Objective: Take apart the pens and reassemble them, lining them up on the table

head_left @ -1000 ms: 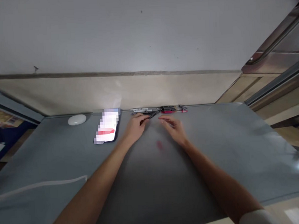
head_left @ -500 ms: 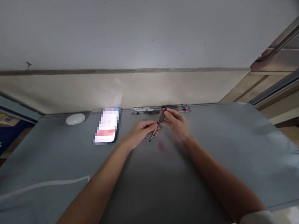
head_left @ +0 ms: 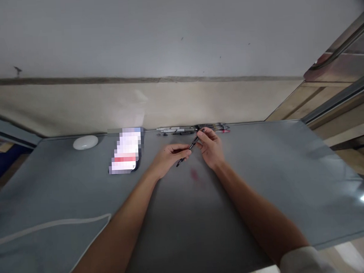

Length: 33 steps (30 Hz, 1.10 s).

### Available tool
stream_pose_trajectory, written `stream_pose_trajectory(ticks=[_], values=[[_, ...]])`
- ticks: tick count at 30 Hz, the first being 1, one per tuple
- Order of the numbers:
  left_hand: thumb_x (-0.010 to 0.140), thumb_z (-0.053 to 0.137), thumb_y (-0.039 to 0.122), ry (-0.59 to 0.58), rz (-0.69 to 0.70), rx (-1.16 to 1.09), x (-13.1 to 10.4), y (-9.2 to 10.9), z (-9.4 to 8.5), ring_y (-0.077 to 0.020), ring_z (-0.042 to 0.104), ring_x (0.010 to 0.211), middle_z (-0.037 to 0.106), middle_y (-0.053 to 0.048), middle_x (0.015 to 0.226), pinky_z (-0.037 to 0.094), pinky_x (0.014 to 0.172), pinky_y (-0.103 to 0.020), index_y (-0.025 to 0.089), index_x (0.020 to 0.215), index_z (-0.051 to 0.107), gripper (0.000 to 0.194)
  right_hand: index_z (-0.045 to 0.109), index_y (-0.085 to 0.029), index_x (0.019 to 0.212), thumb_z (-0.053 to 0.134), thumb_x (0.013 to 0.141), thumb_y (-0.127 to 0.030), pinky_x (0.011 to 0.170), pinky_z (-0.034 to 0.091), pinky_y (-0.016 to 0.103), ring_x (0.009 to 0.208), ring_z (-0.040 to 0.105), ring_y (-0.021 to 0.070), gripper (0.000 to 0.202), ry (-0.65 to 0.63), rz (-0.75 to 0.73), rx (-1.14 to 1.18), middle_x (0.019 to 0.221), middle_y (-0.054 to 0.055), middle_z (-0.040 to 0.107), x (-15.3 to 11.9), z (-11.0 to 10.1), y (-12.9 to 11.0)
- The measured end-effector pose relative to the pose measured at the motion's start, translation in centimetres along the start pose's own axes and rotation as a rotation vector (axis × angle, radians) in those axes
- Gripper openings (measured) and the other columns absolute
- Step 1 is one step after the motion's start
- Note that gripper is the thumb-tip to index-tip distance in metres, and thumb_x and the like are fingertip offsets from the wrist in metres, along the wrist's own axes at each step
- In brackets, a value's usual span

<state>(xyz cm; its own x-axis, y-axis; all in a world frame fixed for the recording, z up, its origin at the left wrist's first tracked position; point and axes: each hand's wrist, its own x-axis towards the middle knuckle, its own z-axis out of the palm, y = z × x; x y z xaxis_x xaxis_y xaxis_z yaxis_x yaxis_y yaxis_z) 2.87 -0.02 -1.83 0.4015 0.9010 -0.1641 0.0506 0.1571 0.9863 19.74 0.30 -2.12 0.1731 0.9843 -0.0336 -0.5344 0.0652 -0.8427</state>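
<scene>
A slim dark pen (head_left: 194,143) is held aslant above the table, its lower tip pointing down and to the left. My left hand (head_left: 171,158) is closed on its lower half, thumb and fingers pinching it. At the upper end, the thumb and fingertips of my right hand (head_left: 211,146) grip the same pen. Just behind my hands, along the wall, lies a row of pens: white ones (head_left: 173,130) on the left and dark ones (head_left: 219,125) on the right, one with a red end. My right fingers partly hide the row's middle.
On the grey table (head_left: 262,169), a phone (head_left: 126,151) with a lit, blurred screen lies to the left. Beyond it sits a white rounded case (head_left: 85,142). A white cable (head_left: 53,224) runs across the front left. The wall (head_left: 210,101) borders the table's back edge.
The pen's grey grip section no longer shows between my hands, and the pen looks thinner and darker there. The view has shifted slightly. Both hands stay on the pen.
</scene>
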Motion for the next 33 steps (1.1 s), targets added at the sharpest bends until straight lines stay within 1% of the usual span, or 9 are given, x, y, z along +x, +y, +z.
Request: stream_pose_trajectory(ticks=[4, 8, 10, 13, 15, 19, 25, 30, 33], values=[[0.072, 0.076, 0.038, -0.011, 0.015, -0.011, -0.1, -0.1, -0.1, -0.0117, 0.059, 0.068, 0.069, -0.003, 0.076, 0.045, 0.069, -0.027, 0.018, 0.097, 0.074, 0.032, 0.059, -0.025, 0.077, 0.081, 0.06, -0.029, 0.06, 0.052, 0.021, 0.069, 0.06, 0.0087, 0.028, -0.008, 0.037, 0.042, 0.077, -0.007, 0.063, -0.1, 0.3, -0.2], [0.072, 0.075, 0.038, -0.045, 0.015, -0.016, -0.2, 0.0, -0.2, -0.0129, 0.06, 0.066, 0.069, -0.004, 0.077, 0.047, 0.068, -0.029, 0.016, 0.096, 0.073, 0.032, 0.06, -0.025, 0.078, 0.081, 0.059, -0.029, 0.059, 0.054, 0.021, 0.069, 0.061, 0.0094, 0.028, 0.005, 0.047, 0.015, 0.078, -0.005, 0.065, -0.2, 0.5, -0.1], [0.074, 0.074, 0.037, -0.074, 0.017, -0.001, -0.3, 0.1, -0.3, -0.0134, 0.062, 0.067, 0.069, -0.004, 0.077, 0.048, 0.069, -0.03, 0.016, 0.093, 0.073, 0.029, 0.062, -0.025, 0.079, 0.081, 0.059, -0.029, 0.059, 0.055, 0.021, 0.07, 0.061, 0.0095, 0.028, 0.001, 0.051, 0.015, 0.078, -0.005, 0.065, -0.2, 0.5, 0.0], [0.077, 0.071, 0.036, -0.128, 0.035, 0.031, -0.4, 0.4, -0.3, -0.0138, 0.062, 0.069, 0.069, -0.004, 0.077, 0.049, 0.071, -0.03, 0.016, 0.089, 0.072, 0.023, 0.063, -0.025, 0.078, 0.081, 0.06, -0.028, 0.059, 0.055, 0.02, 0.069, 0.062, 0.0088, 0.026, -0.032, 0.052, 0.025, 0.076, -0.006, 0.065, -0.2, 0.5, 0.1], [0.079, 0.069, 0.036, -0.146, 0.047, 0.045, -0.5, 0.4, -0.3, -0.0141, 0.062, 0.068, 0.069, -0.004, 0.076, 0.049, 0.071, -0.03, 0.016, 0.089, 0.072, 0.023, 0.063, -0.025, 0.078, 0.081, 0.061, -0.029, 0.059, 0.054, 0.021, 0.068, 0.061, 0.0087, 0.024, -0.051, 0.043, 0.008, 0.075, -0.006, 0.065, -0.2, 0.5, 0.1], [0.081, 0.067, 0.037, -0.177, 0.057, 0.046, -0.4, 0.4, -0.4, -0.0137, 0.061, 0.068, 0.069, -0.005, 0.077, 0.049, 0.07, -0.029, 0.015, 0.088, 0.071, 0.023, 0.064, -0.025, 0.077, 0.08, 0.062, -0.03, 0.057, 0.053, 0.02, 0.068, 0.061, 0.0091, 0.023, -0.058, 0.035, -0.036, 0.075, -0.005, 0.065, -0.2, 0.5, 0.0], [0.083, 0.065, 0.033, -0.238, 0.076, 0.052, -0.4, 0.8, -0.5, -0.0125, 0.06, 0.068, 0.067, -0.003, 0.074, 0.048, 0.071, -0.028, 0.015, 0.086, 0.07, 0.019, 0.066, -0.025, 0.077, 0.08, 0.063, -0.03, 0.055, 0.053, 0.02, 0.068, 0.061, 0.0094, 0.021, -0.081, 0.034, -0.01, 0.077, -0.004, 0.065, -0.5, 0.5, -0.2], [0.084, 0.062, 0.036, -0.263, 0.076, 0.042, -0.6, 1.0, -0.4, -0.0136, 0.061, 0.068, 0.067, -0.005, 0.078, 0.049, 0.068, -0.029, 0.015, 0.085, 0.07, 0.023, 0.068, -0.025, 0.08, 0.078, 0.065, -0.032, 0.055, 0.055, 0.021, 0.072, 0.064, 0.0109, 0.02, -0.111, 0.042, -0.001, 0.082, -0.003, 0.068, -0.7, 0.5, -0.3], [0.084, 0.063, 0.037, -0.254, 0.063, 0.048, -0.7, 1.0, -0.2, -0.0142, 0.062, 0.069, 0.068, -0.005, 0.077, 0.05, 0.069, -0.029, 0.015, 0.084, 0.071, 0.023, 0.067, -0.024, 0.08, 0.078, 0.066, -0.033, 0.052, 0.054, 0.021, 0.071, 0.064, 0.011, 0.02, -0.123, 0.038, 0.007, 0.081, -0.003, 0.067, -0.8, 0.6, -0.4]])
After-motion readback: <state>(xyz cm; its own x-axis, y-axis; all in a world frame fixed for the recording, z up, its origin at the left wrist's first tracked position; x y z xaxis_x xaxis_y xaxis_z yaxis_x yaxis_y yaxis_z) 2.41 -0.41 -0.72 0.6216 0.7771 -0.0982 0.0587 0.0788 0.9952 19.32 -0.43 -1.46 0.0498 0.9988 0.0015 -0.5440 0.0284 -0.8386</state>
